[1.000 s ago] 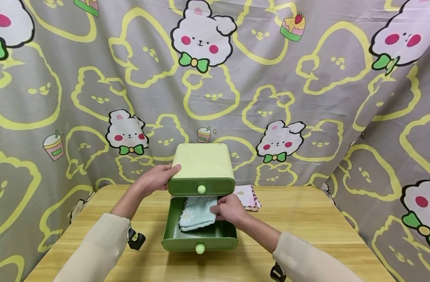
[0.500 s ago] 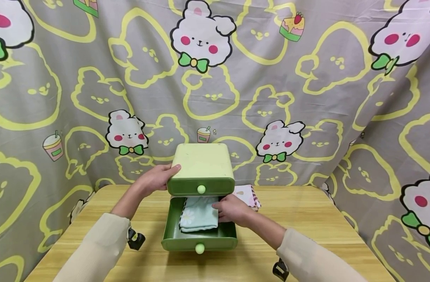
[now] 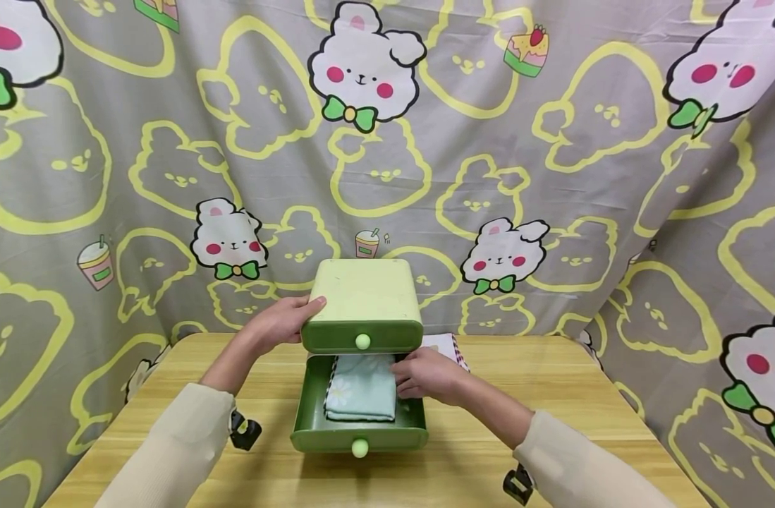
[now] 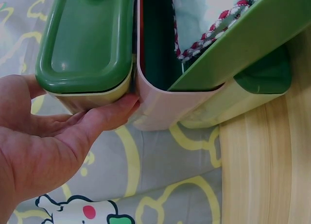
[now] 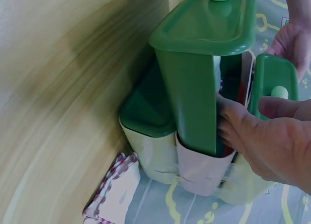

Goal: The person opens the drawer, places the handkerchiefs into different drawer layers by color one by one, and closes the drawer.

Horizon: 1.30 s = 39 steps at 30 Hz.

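Note:
A small drawer unit [image 3: 364,289] with a pale yellow top and green drawers stands on the table. Its middle drawer [image 3: 326,441] is pulled out, and a folded mint-green towel [image 3: 362,396] with a flower lies inside. My left hand [image 3: 282,321] grips the unit's upper left side, thumb on the top edge; the left wrist view shows the fingers against the top tier. My right hand [image 3: 431,375] reaches over the drawer's right wall, fingers down beside the towel's right edge. In the right wrist view the thumb stands apart from the fingers, which the drawer wall partly hides.
Another folded towel [image 5: 112,195], white with a red-checked border, lies on the table right of the unit, partly behind my right hand. The closed top drawer [image 3: 336,339] overhangs the back of the pulled-out one. A patterned curtain [image 3: 387,176] hangs behind the table [image 3: 520,395].
My right hand has let go of the towel and shifted slightly right. The towel now lies flatter and further right in the drawer. The left hand stays in place.

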Motion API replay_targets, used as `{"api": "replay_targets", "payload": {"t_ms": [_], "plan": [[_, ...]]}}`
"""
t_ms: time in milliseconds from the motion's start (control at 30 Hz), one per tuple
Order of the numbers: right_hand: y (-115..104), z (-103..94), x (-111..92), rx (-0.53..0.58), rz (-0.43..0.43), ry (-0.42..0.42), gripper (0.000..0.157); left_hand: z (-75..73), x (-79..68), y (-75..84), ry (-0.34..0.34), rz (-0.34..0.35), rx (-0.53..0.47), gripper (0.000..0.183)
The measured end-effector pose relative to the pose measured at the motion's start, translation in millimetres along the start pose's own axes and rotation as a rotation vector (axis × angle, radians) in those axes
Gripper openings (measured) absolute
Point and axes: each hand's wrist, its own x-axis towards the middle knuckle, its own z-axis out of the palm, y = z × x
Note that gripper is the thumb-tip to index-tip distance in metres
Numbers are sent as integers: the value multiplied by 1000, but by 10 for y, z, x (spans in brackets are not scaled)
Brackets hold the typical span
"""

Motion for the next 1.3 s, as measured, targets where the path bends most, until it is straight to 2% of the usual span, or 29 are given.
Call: {"api": "replay_targets", "payload": {"t_ms": [233,367,500,733,1067,1300], "plan": [[-28,47,-114,9,-68,-75,43,2,-2,-1,-5,2,-7,63],[-53,170,-202,64,-113,-125,38,1,-4,0,-4,8,-8,63],[-65,307,-313,124,-111,-174,33,4,-3,0,-6,6,-16,63],[0,472,-461,142,-52,-314,31,8,-5,6,0,7,-2,64],[238,563,-508,80,29,-426,27,8,-9,0,-8,10,-4,64],[386,582,-495,73,111,-433,28,1,0,-4,-5,11,-2,63]]}}
